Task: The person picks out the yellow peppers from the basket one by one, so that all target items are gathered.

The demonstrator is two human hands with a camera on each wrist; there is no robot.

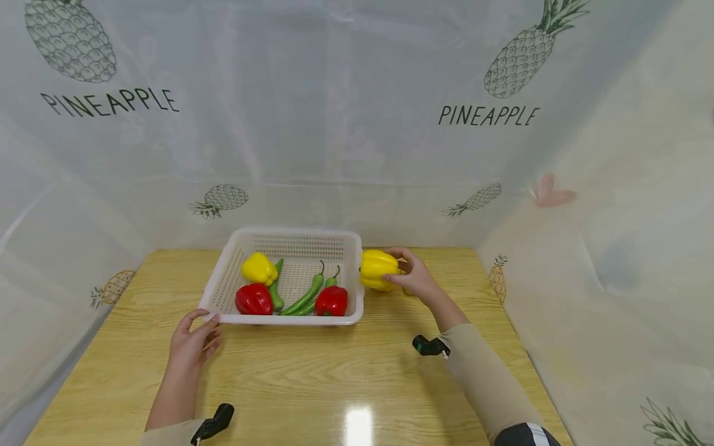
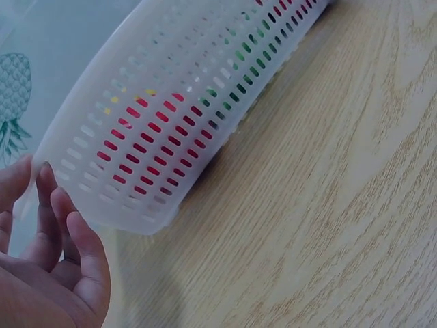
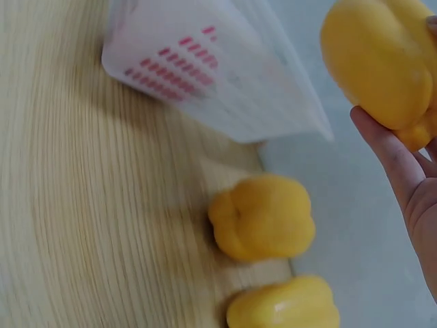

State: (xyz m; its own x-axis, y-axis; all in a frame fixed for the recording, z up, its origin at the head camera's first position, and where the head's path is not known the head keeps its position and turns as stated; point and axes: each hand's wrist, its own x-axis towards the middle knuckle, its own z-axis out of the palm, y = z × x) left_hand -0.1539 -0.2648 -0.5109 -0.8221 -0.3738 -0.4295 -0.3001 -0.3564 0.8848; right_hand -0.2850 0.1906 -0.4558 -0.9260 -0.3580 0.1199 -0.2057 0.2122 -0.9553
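pepper [image 1: 377, 269] held by right grip [image 1: 416, 276], partly finger-hidden; left grip [image 1: 191, 339] pinches basket rim [image 1: 290, 319].

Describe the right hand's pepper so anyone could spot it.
On the wooden table sits a white basket. By its right rim, the right hand grips a yellow pepper. Its yellow neighbours lie in the basket or on the table; only this one is held.

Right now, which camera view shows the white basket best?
The head view: from above, it shows the white basket almost whole, inside included. The left wrist view shows mainly its slotted long side, beside the left hand; the right wrist view shows only part, cut off at the picture's top.
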